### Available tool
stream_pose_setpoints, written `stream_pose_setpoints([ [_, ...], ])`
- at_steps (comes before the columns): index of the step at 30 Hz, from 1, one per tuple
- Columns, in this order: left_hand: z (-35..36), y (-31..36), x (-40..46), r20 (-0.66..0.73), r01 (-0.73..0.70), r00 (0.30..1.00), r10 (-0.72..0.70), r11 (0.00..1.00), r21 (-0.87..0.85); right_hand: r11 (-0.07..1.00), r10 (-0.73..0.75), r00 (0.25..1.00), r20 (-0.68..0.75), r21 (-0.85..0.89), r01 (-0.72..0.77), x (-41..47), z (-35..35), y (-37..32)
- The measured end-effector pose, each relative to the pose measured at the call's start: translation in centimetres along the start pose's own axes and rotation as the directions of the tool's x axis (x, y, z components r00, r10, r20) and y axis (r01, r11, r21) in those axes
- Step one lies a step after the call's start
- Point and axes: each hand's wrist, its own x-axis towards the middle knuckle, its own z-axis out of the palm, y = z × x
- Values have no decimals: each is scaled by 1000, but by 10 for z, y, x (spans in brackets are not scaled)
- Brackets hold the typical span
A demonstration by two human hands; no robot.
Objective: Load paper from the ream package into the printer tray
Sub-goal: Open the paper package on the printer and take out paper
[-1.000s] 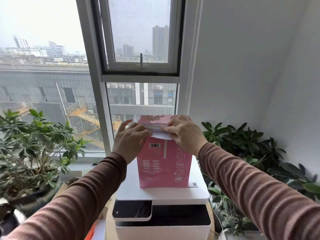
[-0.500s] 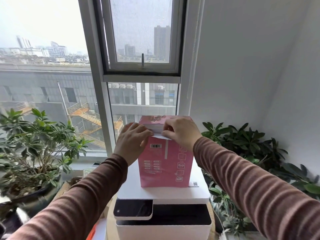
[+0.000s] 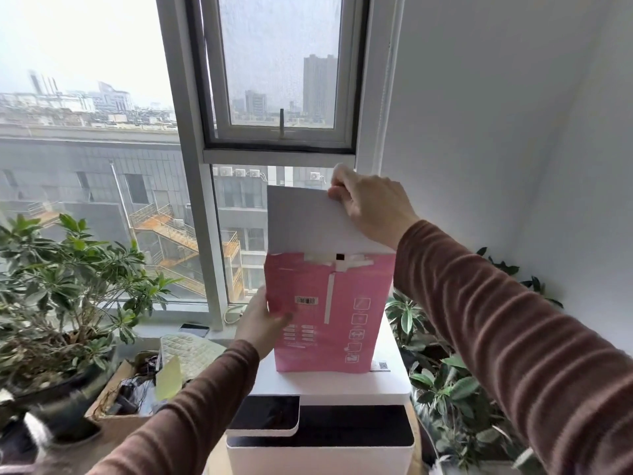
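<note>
A pink ream package [image 3: 329,313] stands upright on the flat white lid of the printer [image 3: 329,382], with its top end torn open. White paper [image 3: 305,217] sticks up out of that opening, roughly half clear of the wrapper. My right hand [image 3: 371,207] pinches the paper's upper right corner. My left hand [image 3: 262,325] grips the package's left edge about halfway down, thumb on the front face. The printer's dark front panel [image 3: 263,416] and black slot [image 3: 352,426] lie below; no tray is seen pulled out.
Large potted plant [image 3: 65,289] at left, leafy plants [image 3: 455,389] at right of the printer. A cardboard box of cables and a quilted pad [image 3: 191,351] sit left of the printer. Window frame [image 3: 198,214] directly behind; white wall [image 3: 496,132] to the right.
Both hands were at the package's top flap. Now my right hand has risen, drawing paper up out of the package, and my left hand has dropped to hold the package's left side.
</note>
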Motion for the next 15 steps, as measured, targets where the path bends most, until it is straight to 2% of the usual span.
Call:
stream_pose_setpoints([
  [1,2,0,1,55,78,996,-72,991,-113,997,11,998,66,76,-16,2,-6,2],
  [3,5,-1,4,119,203,978,-173,924,-322,953,-1,958,287,292,-86,2,-13,6],
  [5,6,-5,8,127,214,976,-178,893,-395,877,-85,882,463,455,-154,-2,-13,9],
  [6,7,-7,10,136,203,978,-160,889,-410,816,-140,851,507,545,-190,-5,-13,10],
  [8,9,-7,14,145,167,983,-115,887,-431,678,-186,826,532,678,-284,-9,-11,6],
  [10,10,-6,22,159,151,984,-82,855,-496,635,-157,835,527,701,-323,-12,-1,-3],
  [12,11,-1,27,215,212,971,-101,780,-589,728,-78,883,463,631,-267,-14,19,-16],
  [14,13,4,24,283,345,937,-205,677,-650,836,15,934,356,508,-207,-13,43,-28],
  [15,13,3,21,311,402,915,-256,626,-668,843,53,948,314,495,-211,-12,50,-33],
])
